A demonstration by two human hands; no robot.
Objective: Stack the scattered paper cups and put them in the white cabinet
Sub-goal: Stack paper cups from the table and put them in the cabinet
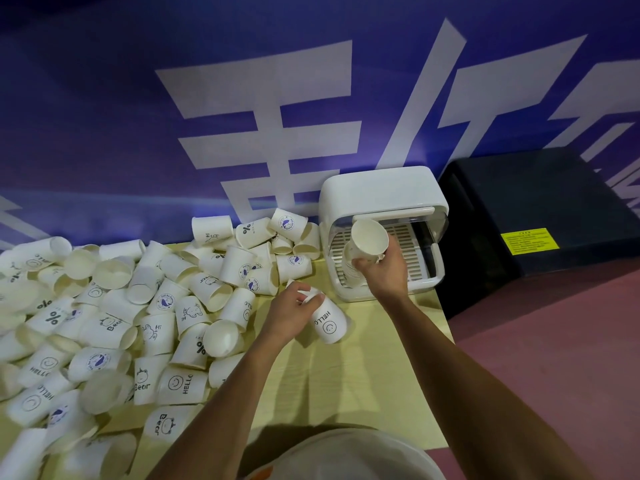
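Several white printed paper cups [114, 320] lie scattered over the left and middle of the yellow table [374, 382]. My left hand [294, 306] grips the bottom end of a cup marked HELLO [329, 322] that lies on its side. My right hand [384, 268] holds a plain paper cup [369, 240] by its base, mouth tilted up, in front of the open white cabinet [381, 192]. Another stack of cups [349, 268] stands inside the cabinet at its left, partly hidden by my hand.
The cabinet sits at the table's far right corner against a purple wall with white lettering. A black box [540, 216] with a yellow label stands right of it on the pink floor. Bare yellow tabletop lies near me between the arms.
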